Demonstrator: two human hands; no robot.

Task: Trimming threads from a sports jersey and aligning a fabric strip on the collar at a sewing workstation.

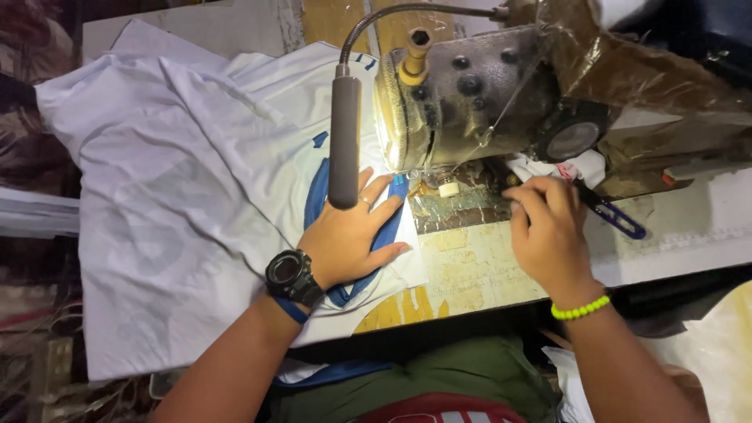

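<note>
While the left hand (348,235) lies flat, fingers spread, on the blue trim (345,294) of the white garment (180,196), its fingertips sit just at nine o'clock from the presser foot (447,186) of the sewing machine (478,94), and that closeness is the main worry I see: if the cloth were drawn forward, the nearest fingers could ride in toward the needle area. The palm presses rather than grips, nothing closed in it. The right hand (548,231) is at three o'clock of the foot, fingers curled together at something small near the machine's base; whether it pinches thread or cloth I cannot tell. Blue-handled snips (615,215) lie just beside that hand, at its two o'clock, and a careless sweep could knock them off the table's edge or catch a knuckle. The lamp's grey gooseneck handle (345,141) hangs over the left fingers, hiding part of them and narrowing the room above. The garment is bunched widely toward nine and ten o'clock and droops over the near edge at six, so its weight could drag the seam crooked. Open room lies mostly on the worn yellow table top (470,270) between the two hands; to three o'clock a plastic-wrapped motor housing (650,78) crowds the space.
</note>
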